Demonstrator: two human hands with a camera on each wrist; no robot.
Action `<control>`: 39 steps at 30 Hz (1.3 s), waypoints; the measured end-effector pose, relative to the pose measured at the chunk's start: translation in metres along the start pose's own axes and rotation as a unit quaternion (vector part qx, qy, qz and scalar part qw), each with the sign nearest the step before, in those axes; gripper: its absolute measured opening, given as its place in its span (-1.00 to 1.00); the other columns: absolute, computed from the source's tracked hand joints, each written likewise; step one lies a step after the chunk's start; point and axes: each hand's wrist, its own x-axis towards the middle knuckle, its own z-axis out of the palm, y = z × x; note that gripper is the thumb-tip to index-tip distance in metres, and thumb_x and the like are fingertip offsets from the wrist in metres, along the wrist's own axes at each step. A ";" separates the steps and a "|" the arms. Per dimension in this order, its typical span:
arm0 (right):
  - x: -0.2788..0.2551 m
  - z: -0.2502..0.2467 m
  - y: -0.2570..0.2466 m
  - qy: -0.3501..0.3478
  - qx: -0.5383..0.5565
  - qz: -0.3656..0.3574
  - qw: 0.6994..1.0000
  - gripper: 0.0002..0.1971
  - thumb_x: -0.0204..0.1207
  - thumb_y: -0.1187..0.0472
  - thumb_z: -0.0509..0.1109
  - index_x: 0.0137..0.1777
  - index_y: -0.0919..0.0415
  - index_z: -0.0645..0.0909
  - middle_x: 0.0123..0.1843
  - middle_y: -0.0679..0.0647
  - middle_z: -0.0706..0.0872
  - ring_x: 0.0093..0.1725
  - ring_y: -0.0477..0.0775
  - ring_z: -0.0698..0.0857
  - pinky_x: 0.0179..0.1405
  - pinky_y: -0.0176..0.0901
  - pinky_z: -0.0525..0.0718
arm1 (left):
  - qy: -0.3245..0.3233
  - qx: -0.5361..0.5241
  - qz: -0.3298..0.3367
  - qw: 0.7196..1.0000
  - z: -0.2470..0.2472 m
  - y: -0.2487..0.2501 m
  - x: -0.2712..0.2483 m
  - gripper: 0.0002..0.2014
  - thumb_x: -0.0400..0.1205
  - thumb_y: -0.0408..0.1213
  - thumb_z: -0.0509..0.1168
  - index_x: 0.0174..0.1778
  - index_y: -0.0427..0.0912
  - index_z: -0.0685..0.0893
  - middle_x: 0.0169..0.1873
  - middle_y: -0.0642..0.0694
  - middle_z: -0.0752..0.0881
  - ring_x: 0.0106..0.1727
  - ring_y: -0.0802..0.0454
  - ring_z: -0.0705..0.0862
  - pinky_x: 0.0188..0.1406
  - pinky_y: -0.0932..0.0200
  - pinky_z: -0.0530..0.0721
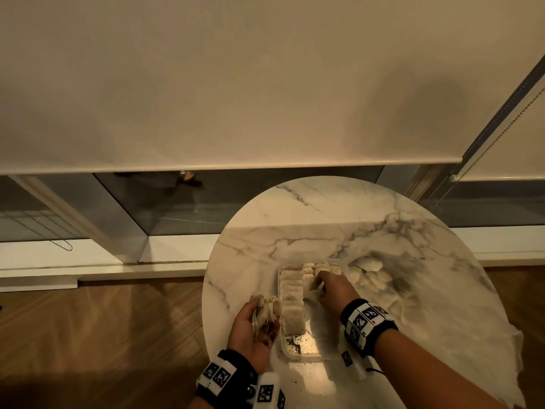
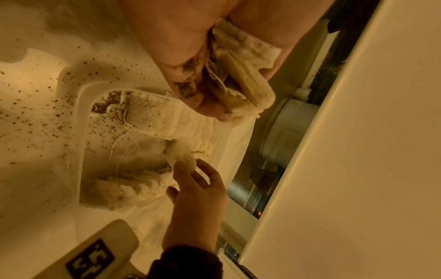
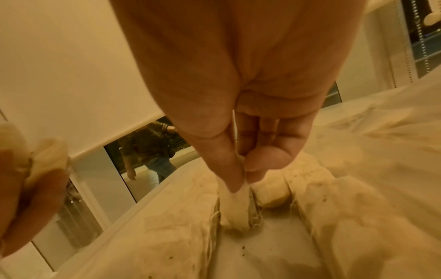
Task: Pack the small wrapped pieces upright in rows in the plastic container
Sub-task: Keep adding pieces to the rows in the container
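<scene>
Right hand [image 3: 241,181] pinching piece [image 3: 236,209], frame centre: seat upright in container [image 1: 284,348] gap. Left hand [image 1: 253,326] gripping spare bundle [image 1: 267,309].

Round marble table [image 1: 383,231] by window – roller blind [image 1: 206,84] lowered behind. Clear plastic container [image 1: 298,354] near front edge, upright row of wrapped pieces [image 1: 291,296] along its left side, shorter rows at far end. Left hand [image 1: 255,327] grips bunch of pieces [image 1: 267,308] just left of container. Right hand [image 1: 333,287] reaches into container – fingertips among pieces. Loose pile [image 1: 370,274] to right. Dark crumbs [image 1: 295,340] in container's near corner
</scene>
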 end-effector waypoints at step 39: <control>-0.017 -0.006 -0.002 0.103 0.207 0.045 0.972 -0.90 0.51 0.18 0.51 -0.02 -0.01 0.71 -0.15 -0.08 0.73 -0.16 -0.12 0.70 -0.15 -0.27 0.67 | -0.005 0.060 0.035 0.998 0.007 0.000 -0.010 -0.76 0.71 -0.25 0.25 -0.08 -0.32 0.76 -0.24 -0.26 0.83 -0.32 -0.08 0.82 -0.22 0.04 0.69</control>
